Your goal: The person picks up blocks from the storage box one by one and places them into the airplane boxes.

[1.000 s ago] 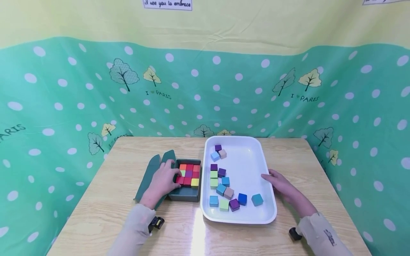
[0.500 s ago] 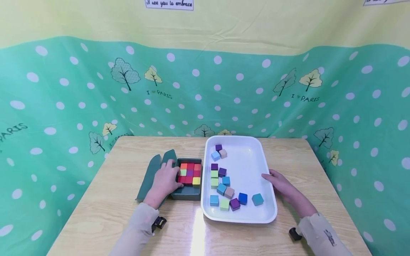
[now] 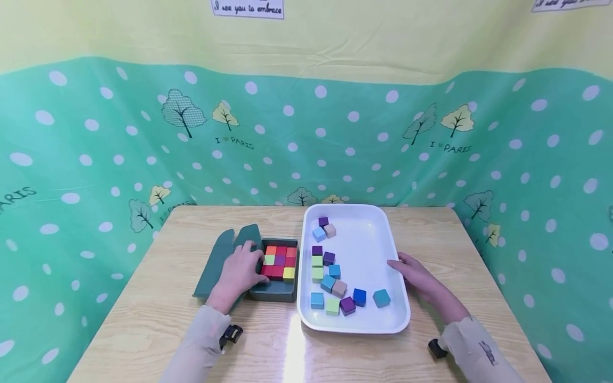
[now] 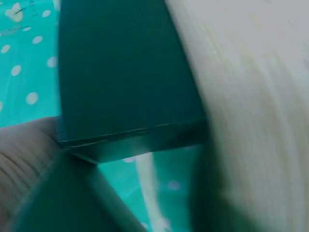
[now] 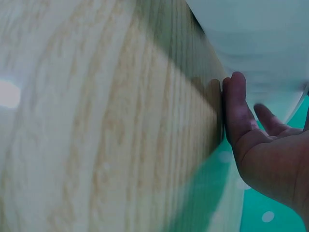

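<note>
In the head view my left hand lies over the left side of a dark green box. Its fingers and thumb curl over that wall, beside the cubes; contact with the cubes is too small to tell. Red, orange, light green, purple and yellow cubes sit in rows inside. The left wrist view shows a dark green panel of the box, with my fingers hidden. My right hand grips the right rim of a white tray, one digit over the rim and others outside, as the right wrist view also shows.
Several loose cubes lie in the tray, mostly on its left: purple, light green, blue and beige, with a teal cube nearer the right. The box's open lid leans left. Patterned green cloth stands behind the wooden table.
Both hands keep their places on the box and the tray. The box's lid has tilted slightly further left; the whole head view has shifted a little.
</note>
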The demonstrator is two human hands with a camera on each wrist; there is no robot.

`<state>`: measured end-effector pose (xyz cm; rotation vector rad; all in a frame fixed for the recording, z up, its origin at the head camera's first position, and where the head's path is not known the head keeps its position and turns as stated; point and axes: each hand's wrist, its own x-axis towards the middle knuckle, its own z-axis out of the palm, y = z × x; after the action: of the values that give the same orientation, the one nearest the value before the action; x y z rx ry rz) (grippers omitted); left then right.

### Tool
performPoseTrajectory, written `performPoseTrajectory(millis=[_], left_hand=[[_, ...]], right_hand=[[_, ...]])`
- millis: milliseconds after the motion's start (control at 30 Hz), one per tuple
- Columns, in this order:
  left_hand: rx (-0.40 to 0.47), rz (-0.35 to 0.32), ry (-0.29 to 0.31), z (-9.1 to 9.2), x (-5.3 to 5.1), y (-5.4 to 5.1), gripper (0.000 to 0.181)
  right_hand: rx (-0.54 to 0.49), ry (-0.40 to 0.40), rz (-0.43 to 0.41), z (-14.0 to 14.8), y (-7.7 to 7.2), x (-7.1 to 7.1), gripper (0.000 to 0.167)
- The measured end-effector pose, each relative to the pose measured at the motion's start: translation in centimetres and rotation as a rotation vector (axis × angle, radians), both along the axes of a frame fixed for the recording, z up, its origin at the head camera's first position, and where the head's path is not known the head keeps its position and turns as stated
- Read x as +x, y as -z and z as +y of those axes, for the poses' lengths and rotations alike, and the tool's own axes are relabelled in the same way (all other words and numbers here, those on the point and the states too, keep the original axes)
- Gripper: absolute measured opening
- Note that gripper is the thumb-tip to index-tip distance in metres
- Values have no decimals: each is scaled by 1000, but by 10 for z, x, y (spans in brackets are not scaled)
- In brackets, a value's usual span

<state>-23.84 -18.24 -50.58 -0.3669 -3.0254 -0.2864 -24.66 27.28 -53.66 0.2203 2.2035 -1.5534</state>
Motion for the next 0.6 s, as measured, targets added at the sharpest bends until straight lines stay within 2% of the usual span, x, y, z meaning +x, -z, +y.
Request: performPoseTrajectory(millis=[67,167,300,367,467,600], left_hand=[[22,-24,16,4,-1,-10,50],[99,-101,39,20,-6,-36,46],[206,-178,82,53,-21,-76,39],[216,-185,113,72,-31,-89,37],[195,-200,149,100,-49,-94,34],[139,-240,161,132,-74,-81,26]], right_hand=[[0,6,12,1,-2,-1,74],[10,11,35,3,-4,-2,72],[9,8,51,4,-6,-3,69],[13,1,56,5,-6,-2,67],[10,-9,65,4,-5,-2,65],[-9,-14,75,2,-5,-1,63]])
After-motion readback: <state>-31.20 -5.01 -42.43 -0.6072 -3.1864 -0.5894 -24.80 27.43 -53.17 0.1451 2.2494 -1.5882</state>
